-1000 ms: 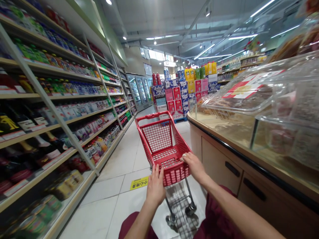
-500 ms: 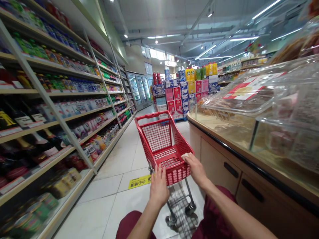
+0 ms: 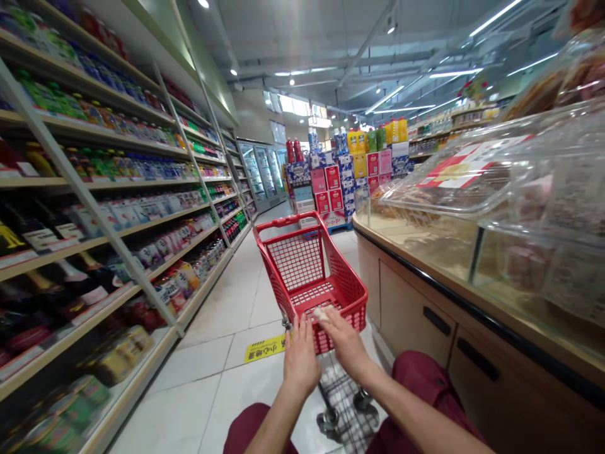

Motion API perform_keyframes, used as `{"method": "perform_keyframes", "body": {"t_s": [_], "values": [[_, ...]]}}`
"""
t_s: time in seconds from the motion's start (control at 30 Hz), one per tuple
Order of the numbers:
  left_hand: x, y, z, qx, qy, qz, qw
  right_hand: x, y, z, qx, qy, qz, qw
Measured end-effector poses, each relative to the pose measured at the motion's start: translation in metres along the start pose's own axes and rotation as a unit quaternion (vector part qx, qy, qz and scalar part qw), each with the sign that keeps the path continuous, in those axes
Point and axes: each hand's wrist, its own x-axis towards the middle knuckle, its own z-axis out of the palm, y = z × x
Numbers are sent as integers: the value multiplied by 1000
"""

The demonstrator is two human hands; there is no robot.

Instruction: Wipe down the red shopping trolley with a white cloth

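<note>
the right hand [image 3: 347, 347] holds a white wad [image 3: 322, 313] at the near edge of the red cart [image 3: 347, 271], twelve o'clock; the left hand [image 3: 302, 360], unclenched, touches at seven. the cart looks stiff, light, quick to roll; its handle [image 3: 288, 222] seems the surest hold.

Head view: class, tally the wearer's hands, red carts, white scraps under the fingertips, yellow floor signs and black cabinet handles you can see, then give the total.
Hands (left hand, right hand): 2
Red cart: 1
White scrap: 1
Yellow floor sign: 1
Black cabinet handles: 2
Total: 7
</note>
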Motion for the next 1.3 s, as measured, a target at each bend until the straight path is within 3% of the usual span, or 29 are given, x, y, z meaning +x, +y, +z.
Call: {"method": "perform_keyframes", "body": {"t_s": [0.1,0.27,0.47,0.67,0.87,0.93,1.07,1.13,1.23,1.3], "values": [[0,-4,2,7,2,6,1000,0,-2,3,17,-7,-28,999],[0,-4,8,-3,21,7,1000,2,38,-18,-34,37,85,995],[1,1,6,8,10,15,1000,0,8,-3,-12,-13,-15,1000],[1,2,8,26,20,18,999,0,51,-23,-55,33,106,992],[3,2,12,53,26,21,998,-4,14,-5,1,-16,-20,1000],[2,1,12,54,35,22,998,-2,23,-10,-13,-13,8,1000],[3,2,13,48,40,21,998,0,52,-27,-62,20,130,989],[3,3,13,47,38,19,998,-2,45,-23,-55,15,108,993],[4,3,13,48,37,17,998,-5,21,-9,-14,-4,11,1000],[3,2,14,48,40,19,998,-4,20,-5,-5,2,-2,1000]]}}
